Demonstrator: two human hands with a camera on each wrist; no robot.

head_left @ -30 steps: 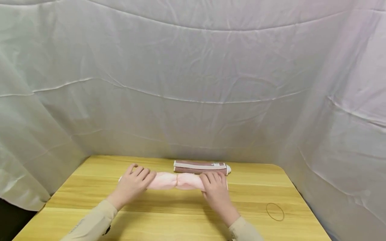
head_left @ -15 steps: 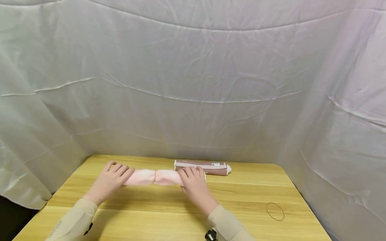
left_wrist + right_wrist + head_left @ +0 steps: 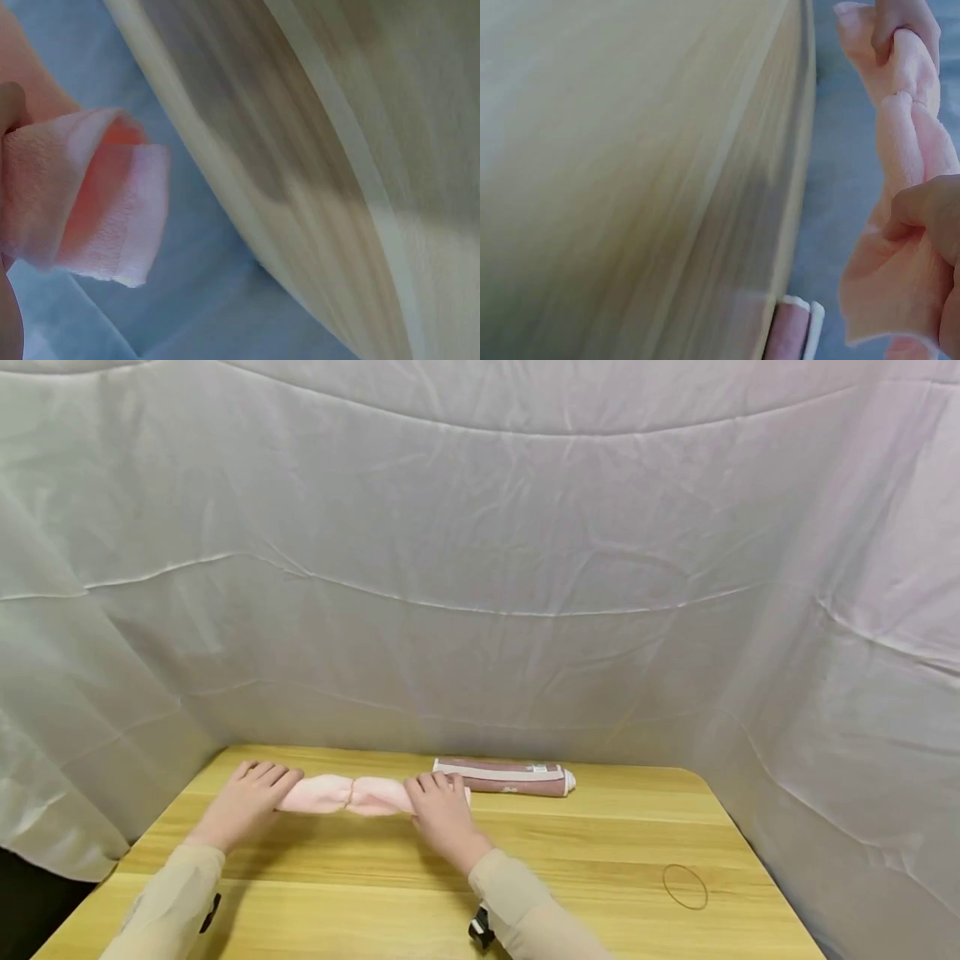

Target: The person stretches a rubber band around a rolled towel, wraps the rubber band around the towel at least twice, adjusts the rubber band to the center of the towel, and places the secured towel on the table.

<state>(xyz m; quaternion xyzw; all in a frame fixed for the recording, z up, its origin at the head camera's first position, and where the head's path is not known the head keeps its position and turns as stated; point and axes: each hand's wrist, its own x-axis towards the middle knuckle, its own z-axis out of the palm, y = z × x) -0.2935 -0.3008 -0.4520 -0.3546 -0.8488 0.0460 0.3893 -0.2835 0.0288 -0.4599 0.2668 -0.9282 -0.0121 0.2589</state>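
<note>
A pale pink rolled towel (image 3: 311,794) stretches between both hands, raised over the wooden table. A thin brown band (image 3: 349,794) cinches it at the middle. My left hand (image 3: 247,800) grips the towel near its left end; in the left wrist view a loose end (image 3: 112,202) with a folded edge sticks out of that hand. Near the other end, my right hand (image 3: 444,817) holds it with the fingers over the top. The right wrist view shows the towel pinched by the right thumb (image 3: 915,206), and the left hand (image 3: 907,26) farther along.
A mauve rolled towel with a white stripe (image 3: 498,779) lies along the back edge of the table (image 3: 600,835), just right of the right hand. A thin loose band (image 3: 707,893) rests on the right side. Grey curtains (image 3: 480,568) surround the table's back and sides.
Both hands have carried the pink towel leftward and slightly toward the back. The mauve towel, partly covered by the right hand before, now shows more fully. The loose band has stayed put.
</note>
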